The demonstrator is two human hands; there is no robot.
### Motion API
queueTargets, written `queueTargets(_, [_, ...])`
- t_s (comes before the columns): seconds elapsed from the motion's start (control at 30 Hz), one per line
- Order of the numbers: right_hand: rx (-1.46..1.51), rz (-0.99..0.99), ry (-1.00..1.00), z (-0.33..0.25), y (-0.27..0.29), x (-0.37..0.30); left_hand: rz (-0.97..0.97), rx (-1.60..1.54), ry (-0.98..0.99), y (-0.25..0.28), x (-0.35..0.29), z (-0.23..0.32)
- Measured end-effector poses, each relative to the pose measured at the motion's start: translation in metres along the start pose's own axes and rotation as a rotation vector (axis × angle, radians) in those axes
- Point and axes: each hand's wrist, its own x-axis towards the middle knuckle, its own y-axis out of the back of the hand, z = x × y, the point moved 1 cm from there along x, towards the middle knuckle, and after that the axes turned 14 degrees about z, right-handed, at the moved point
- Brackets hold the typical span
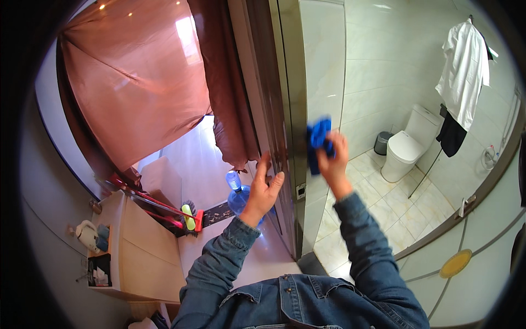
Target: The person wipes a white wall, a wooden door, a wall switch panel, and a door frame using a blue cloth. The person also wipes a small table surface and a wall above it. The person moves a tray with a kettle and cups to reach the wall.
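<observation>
A metal door frame (293,109) runs upright between the two rooms in front of me. My right hand (336,162) is closed round a bunched blue cloth (319,137) and presses it against the inner face of the frame, above the strike plate (301,190). The cloth is slightly blurred. On the frame's other side my left hand (264,190) rests with its fingers stretched out, touching the dark trim and holding nothing.
Left of the frame, a brown curtain (137,82) hangs over a doorway, with a water jug (239,198) and brooms (189,217) below. A cabinet (148,241) stands nearer. To the right are a toilet (404,145), a bin (382,142), hanging clothes (464,66) and an open door (476,236).
</observation>
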Motion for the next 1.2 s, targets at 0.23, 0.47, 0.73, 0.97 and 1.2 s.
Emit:
queueTargets(0.23, [-0.127,-0.152,-0.525,0.022,0.067,-0.152,-0.064,0.172,-0.046,-0.004,-0.004,0.002])
queueTargets(0.47, [0.013,0.008,0.011,0.004,0.003,0.028,-0.065,0.122,-0.044,-0.005,-0.005,0.006])
queueTargets(0.73, [-0.006,0.029,0.211,-0.022,-0.032,0.100,-0.103,0.065,-0.032,-0.002,-0.008,0.006])
queueTargets(0.97, [-0.101,-0.028,-0.694,-0.012,0.032,-0.094,-0.171,0.022,-0.016,0.009,-0.005,0.001])
queueTargets(1.2, [0.269,0.011,-0.316,-0.090,0.000,0.069,-0.295,-0.126,0.069,0.025,0.002,-0.013])
